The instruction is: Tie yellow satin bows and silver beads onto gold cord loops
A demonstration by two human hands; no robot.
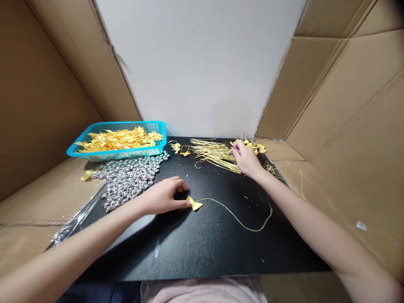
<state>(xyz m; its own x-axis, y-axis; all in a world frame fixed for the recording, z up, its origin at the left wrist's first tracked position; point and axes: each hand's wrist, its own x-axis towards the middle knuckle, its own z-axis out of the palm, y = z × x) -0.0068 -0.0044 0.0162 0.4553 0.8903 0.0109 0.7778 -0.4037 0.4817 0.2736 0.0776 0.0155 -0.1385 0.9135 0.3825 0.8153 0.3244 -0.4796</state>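
Touching bow [196, 206], left hand [167, 196] curled, right hand [246, 159] farther forward

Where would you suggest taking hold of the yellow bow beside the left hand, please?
I'd likely pinch the yellow bow by its left end, coming from the left, where the left hand is: the gold cord runs off rightward, so the left looks free of it.

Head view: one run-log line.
left hand: at yellow bow; right hand: at gold strands, grip unclear; cord: trails from bow; blue basket: holds yellow pieces; silver beads: beside basket
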